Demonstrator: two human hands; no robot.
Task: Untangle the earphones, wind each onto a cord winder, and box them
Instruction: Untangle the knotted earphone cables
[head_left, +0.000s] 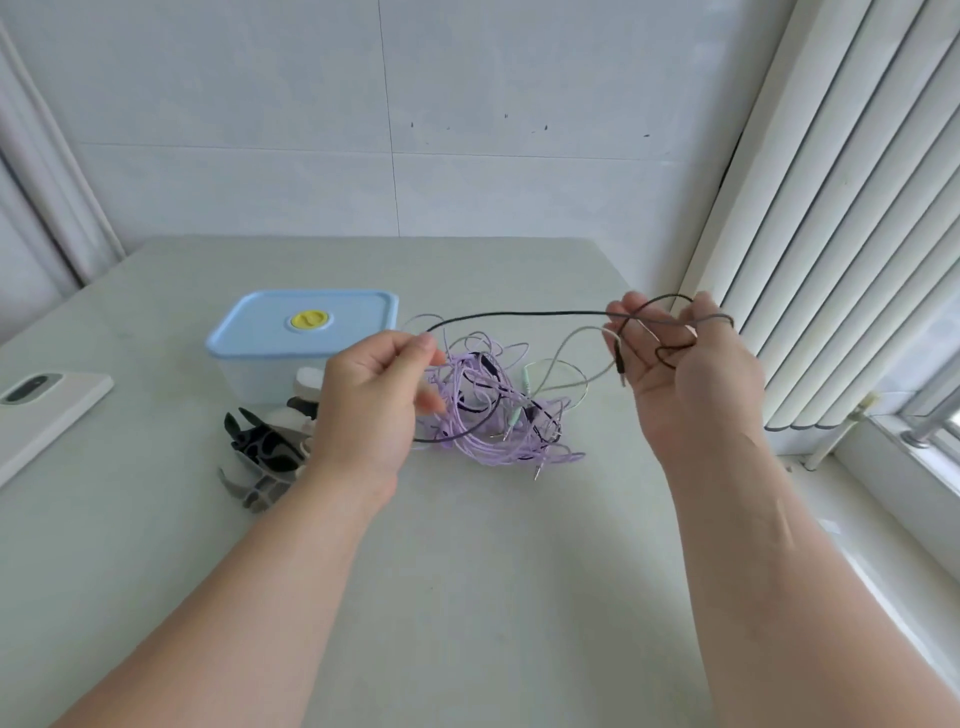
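A tangle of purple, black and pale earphone cords (493, 415) lies on the table's middle. A black cord (519, 314) stretches in the air between my two hands. My left hand (371, 400) pinches one end of it just above the tangle. My right hand (685, 374) is raised to the right, its fingers curled round loops of the black cord, and the cord's plug hangs in front of its palm. A clear box with a blue lid (304, 327) stands behind my left hand. Black and white cord winders (267, 449) lie in a heap left of my wrist.
A white phone (36, 410) lies at the table's left edge. Vertical white blinds (831, 208) and a window sill bound the right side. A tiled wall stands behind the grey table (467, 571).
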